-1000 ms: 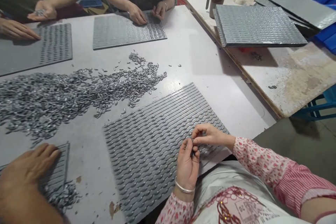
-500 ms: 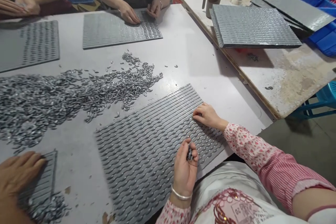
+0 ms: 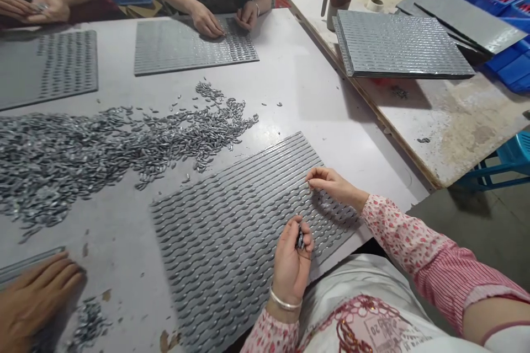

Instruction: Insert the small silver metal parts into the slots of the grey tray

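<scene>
1. The right hand (image 3: 334, 185) has left the left hand (image 3: 290, 256) and is now over the board (image 3: 244, 226), so the work is where the bumpy rows (image 3: 215, 256) meet the straight lines (image 3: 285, 157).
2. Its thumb and finger are close together. I can't tell if they pinch anything.
3. The left hand is curled around some gray bits (image 3: 300, 239).
4. The board lies on the table (image 3: 318, 96), near the big pile (image 3: 99, 149).

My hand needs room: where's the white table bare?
Widest: between the pile, near board, far middle board and side table, barring stray pieces. Narrower: between pile and far middle board. Crowded: the pile, plus the near board beneath the left hand and right hand.
</scene>
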Motion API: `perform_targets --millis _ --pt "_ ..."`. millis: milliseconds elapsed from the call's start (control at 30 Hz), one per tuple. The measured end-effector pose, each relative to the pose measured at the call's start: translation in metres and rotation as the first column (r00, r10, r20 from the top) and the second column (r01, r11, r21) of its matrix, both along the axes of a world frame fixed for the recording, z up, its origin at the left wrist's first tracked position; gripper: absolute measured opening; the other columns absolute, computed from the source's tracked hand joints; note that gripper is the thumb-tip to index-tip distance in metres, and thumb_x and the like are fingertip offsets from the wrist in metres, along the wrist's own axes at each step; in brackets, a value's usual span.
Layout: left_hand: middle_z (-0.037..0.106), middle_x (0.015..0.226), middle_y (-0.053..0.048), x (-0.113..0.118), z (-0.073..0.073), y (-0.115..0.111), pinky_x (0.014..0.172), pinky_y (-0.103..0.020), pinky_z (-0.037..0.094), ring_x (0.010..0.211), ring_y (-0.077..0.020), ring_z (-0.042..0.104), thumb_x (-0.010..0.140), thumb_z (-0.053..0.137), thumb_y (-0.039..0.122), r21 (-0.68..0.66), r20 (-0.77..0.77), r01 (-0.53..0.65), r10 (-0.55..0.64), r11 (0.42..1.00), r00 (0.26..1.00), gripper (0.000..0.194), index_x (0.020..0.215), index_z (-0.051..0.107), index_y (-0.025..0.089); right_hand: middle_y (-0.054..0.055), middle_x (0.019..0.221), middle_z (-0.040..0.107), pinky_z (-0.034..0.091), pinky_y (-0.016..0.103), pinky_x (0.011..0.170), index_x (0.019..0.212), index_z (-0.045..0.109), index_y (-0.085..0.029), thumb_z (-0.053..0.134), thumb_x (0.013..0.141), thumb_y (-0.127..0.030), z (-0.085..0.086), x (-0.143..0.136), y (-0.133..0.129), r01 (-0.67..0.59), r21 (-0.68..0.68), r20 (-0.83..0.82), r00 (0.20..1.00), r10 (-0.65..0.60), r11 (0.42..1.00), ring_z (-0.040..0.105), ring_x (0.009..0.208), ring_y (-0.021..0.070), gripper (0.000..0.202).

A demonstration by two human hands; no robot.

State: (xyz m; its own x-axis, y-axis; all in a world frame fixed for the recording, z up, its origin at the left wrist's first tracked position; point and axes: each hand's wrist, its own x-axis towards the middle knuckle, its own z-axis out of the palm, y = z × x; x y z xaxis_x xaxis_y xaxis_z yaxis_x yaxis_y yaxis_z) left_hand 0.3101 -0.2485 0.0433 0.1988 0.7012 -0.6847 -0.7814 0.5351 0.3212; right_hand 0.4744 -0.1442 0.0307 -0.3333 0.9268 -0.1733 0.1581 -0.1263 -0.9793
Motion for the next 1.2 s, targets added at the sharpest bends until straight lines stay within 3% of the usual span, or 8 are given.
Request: perform_targets --millis 100,267,433,633,767,867,967,1200 --pt "0.058 0.071 0.0 0.002 -0.002 -0.002 0.046 -0.014 0.043 0.053 -0.0046 0.05 0.073 0.07 0.025 -0.018 -0.008 0.008 -0.008 1.0 1.0 0.017 0.083 0.062 0.015 0.001 0.078 0.062 0.039 0.024 0.067 0.084 0.062 -0.015 0.053 0.079 -0.016 -0.008 0.005 0.012 -0.085 0.203 0.325 0.945 0.015 0.976 0.053 0.072 0.0117 0.01" --pt "0.061 0.079 -0.003 0.004 -0.004 -0.006 0.056 -0.016 0.049 0.064 -0.007 0.056 0.071 0.072 0.023 -0.035 -0.071 0.019 -0.021 0.999 0.997 0.019 0.086 0.065 0.013 0.001 0.071 0.061 0.035 0.024 0.066 0.077 0.063 -0.014 0.061 0.081 -0.02 -0.022 0.001 0.026 -0.235 0.279 0.616 0.788 0.015 0.931 0.049 0.068 0.0117 0.007" --pt "0.058 0.073 -0.001 0.003 -0.002 -0.007 0.057 -0.016 0.049 0.06 -0.0057 0.053 0.072 0.071 0.022 -0.037 -0.062 0.018 -0.02 0.999 0.998 0.024 0.092 0.066 0.013 0.003 0.075 0.062 0.032 0.028 0.073 0.072 0.063 -0.016 0.062 0.083 -0.029 -0.029 -0.006 0.026 -0.345 0.372 0.746 0.663 -0.057 0.862 0.047 0.073 0.015 0.017" --pt "0.06 0.075 -0.001 0.004 -0.003 -0.005 0.052 -0.014 0.047 0.059 -0.0051 0.053 0.07 0.073 0.021 -0.064 -0.079 -0.015 0.01 0.998 0.997 0.022 0.088 0.061 0.015 0.004 0.078 0.061 0.032 0.03 0.073 0.074 0.06 -0.017 0.065 0.08 -0.03 -0.036 -0.011 0.02 -0.244 0.394 0.778 0.602 -0.181 0.886 0.046 0.082 0.0186 0.015" --pt "0.057 0.072 0.001 0.006 -0.003 -0.003 0.046 -0.013 0.044 0.055 -0.0045 0.05 0.068 0.074 0.025 -0.09 -0.084 -0.056 0.048 0.994 0.995 0.022 0.079 0.059 0.015 0.004 0.078 0.059 0.034 0.031 0.076 0.074 0.059 -0.016 0.064 0.08 -0.029 -0.029 -0.01 0.014 -0.171 0.419 0.683 0.707 -0.186 0.892 0.048 0.084 0.0188 0.015" --pt "0.055 0.071 0.002 0.007 -0.006 -0.001 0.045 -0.012 0.042 0.054 -0.0034 0.048 0.067 0.075 0.025 -0.096 -0.077 -0.091 0.083 0.991 0.994 0.023 0.078 0.059 0.014 0.002 0.08 0.06 0.039 0.028 0.075 0.081 0.06 -0.016 0.061 0.083 -0.03 -0.013 -0.008 -0.001 -0.263 0.345 0.406 0.907 0.109 0.901 0.051 0.079 0.0147 0.014" --pt "0.052 0.067 0.003 0.01 -0.01 -0.001 0.041 -0.011 0.037 0.05 -0.002 0.044 0.067 0.075 0.026 -0.091 -0.041 -0.088 0.084 0.992 0.996 0.023 0.079 0.061 0.013 0.002 0.082 0.06 0.043 0.025 0.073 0.086 0.061 -0.017 0.062 0.082 -0.034 0.003 -0.01 -0.022 -0.399 0.291 0.156 0.916 0.369 0.869 0.054 0.077 0.0127 0.018" --pt "0.061 0.083 -0.005 0.01 -0.004 -0.001 0.056 -0.017 0.049 0.064 -0.0068 0.055 0.075 0.067 0.022 -0.044 -0.05 -0.032 0.03 0.999 0.998 0.024 0.096 0.064 0.012 0.005 0.086 0.062 0.046 0.026 0.07 0.09 0.055 -0.015 0.052 0.087 -0.033 0.008 -0.005 -0.026 -0.16 0.098 -0.026 0.986 0.163 0.982 0.057 0.079 0.0133 0.018"
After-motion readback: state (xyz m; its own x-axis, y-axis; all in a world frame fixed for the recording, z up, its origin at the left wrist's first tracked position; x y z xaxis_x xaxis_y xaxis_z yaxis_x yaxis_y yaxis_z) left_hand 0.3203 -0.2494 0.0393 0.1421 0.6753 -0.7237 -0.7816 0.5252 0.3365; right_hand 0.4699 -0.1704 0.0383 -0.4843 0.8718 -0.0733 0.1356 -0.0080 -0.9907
